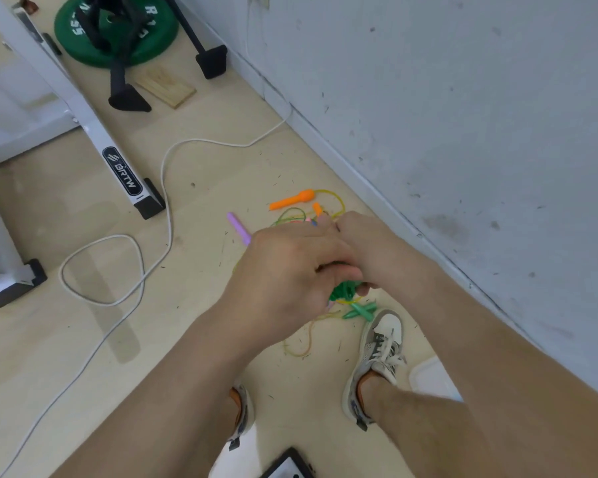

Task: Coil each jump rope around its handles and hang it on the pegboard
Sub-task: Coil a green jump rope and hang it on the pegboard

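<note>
pale floor [32,357], left hand [283,270] and right hand [373,246] gripping green jump rope [342,292] (orange handle [292,200] beyond)

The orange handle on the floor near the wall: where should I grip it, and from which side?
Grip the orange handle on its slim shaft, coming from above with fingers across it. It lies flat on the floor, and the yellow rope leaves its thick end.

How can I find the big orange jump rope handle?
Follow the grey wall down to the floor, just past the left hand and right hand. The orange handle lies there, joined to thin yellow rope. It has a fat round end, unlike the straight purple handle nearby and the green handles near the shoe.
</note>
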{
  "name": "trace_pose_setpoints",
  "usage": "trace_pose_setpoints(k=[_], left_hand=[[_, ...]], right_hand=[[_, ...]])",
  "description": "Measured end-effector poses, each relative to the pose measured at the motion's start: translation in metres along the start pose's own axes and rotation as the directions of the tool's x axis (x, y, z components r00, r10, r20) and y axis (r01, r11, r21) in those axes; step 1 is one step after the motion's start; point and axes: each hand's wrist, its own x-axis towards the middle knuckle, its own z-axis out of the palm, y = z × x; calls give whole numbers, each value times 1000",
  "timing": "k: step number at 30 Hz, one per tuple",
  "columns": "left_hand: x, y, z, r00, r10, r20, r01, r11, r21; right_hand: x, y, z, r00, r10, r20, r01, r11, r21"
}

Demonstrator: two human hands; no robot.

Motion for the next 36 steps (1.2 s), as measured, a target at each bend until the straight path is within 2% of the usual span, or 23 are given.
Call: trace_pose_setpoints(k=[3,6,10,13,15,17,18,19,23,25,27,29,31,34,36], left_hand=[[3,-5,-9,963,-265,-44,256,956,-146],[7,-15,-17,863,-500,-63,473,847,-245],[12,-18,-18,792,-607,63,574,706,-416],[12,-22,-16,723,-678,131,640,586,-498],[11,-29,-17,640,-726,251,704,424,-569],[10,-31,-20,594,-709,380,737,290,-610],[9,-31,-20,598,-701,389,739,294,-606],[8,-32,-19,608,-705,365,742,341,-578],[6,-37,-8,699,-665,265,712,610,-348],[5,-37,-3,800,-551,236,590,795,-141],[3,-31,-1,880,-417,230,410,909,80],[2,-26,-2,911,-339,236,280,926,251],[2,-27,-3,919,-312,241,212,907,364],[1,-27,-7,941,-231,247,118,910,398],[1,-23,-7,950,-185,252,70,912,404]], right_hand=[[0,1,-1,999,41,12,-43,988,150],[2,-3,-4,999,-32,32,25,984,175],[-4,-2,-7,983,-129,133,85,951,296],[-4,2,-7,970,-212,116,136,876,463],[-3,2,-5,960,-258,107,151,803,576],[-6,-2,-7,940,-308,148,103,667,738],[-8,-4,-8,939,-311,145,81,612,786],[-10,-6,-10,950,-283,129,58,570,820],[-2,-4,-12,992,-84,91,-51,394,918],[3,-1,-12,997,6,72,-70,335,940],[7,3,-10,997,79,14,-38,311,950],[10,5,-8,987,140,-84,27,367,930],[11,7,-7,967,179,-183,82,464,882],[15,13,-7,920,212,-330,130,629,767],[17,16,-7,888,175,-426,144,774,616]])
